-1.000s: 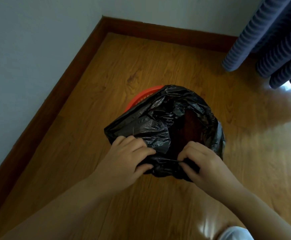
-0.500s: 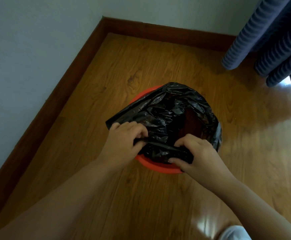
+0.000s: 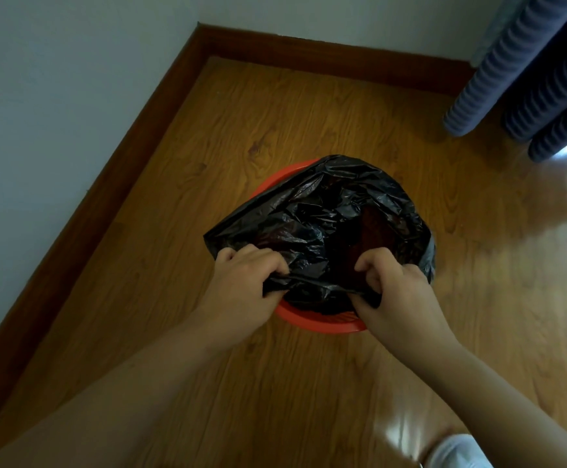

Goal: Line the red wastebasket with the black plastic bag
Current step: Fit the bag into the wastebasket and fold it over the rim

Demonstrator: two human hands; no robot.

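Floor: wood-grain laminate floor [image 3: 309, 106], warm brown, glossy, with a bright patch of daylight glare toward the right side.
Room corner: two pale walls [image 3: 56, 96] meet at the far left, edged by a dark brown wooden baseboard [image 3: 309, 49] that runs along both.
Curtain: one dark blue pleated curtain [image 3: 525, 79] hangs at the upper right, its ribbed folds ending just above the floor.
Wastebasket: one red wastebasket [image 3: 312, 320], round and plastic, stands on the floor near the middle; only its near rim and a sliver of the far-left rim show.
Bag: one black plastic bag [image 3: 326, 214], thin, crinkled and shiny, sits in the basket mouth; its far and right edge drapes over the rim, while the near edge is bunched up above the near rim (a reddish-dark hollow shows through its opening at the right).
Left hand: left hand [image 3: 245, 288] is closed around the bag's near-left edge, fingers curled over the film.
Right hand: right hand [image 3: 397, 292] pinches the bag's near-right edge, fingers folded down onto it.
Arms: two bare forearms reach in from the bottom.
Bottom edge: a pale rounded object [image 3: 451, 454] at the lower right (too cropped to identify).
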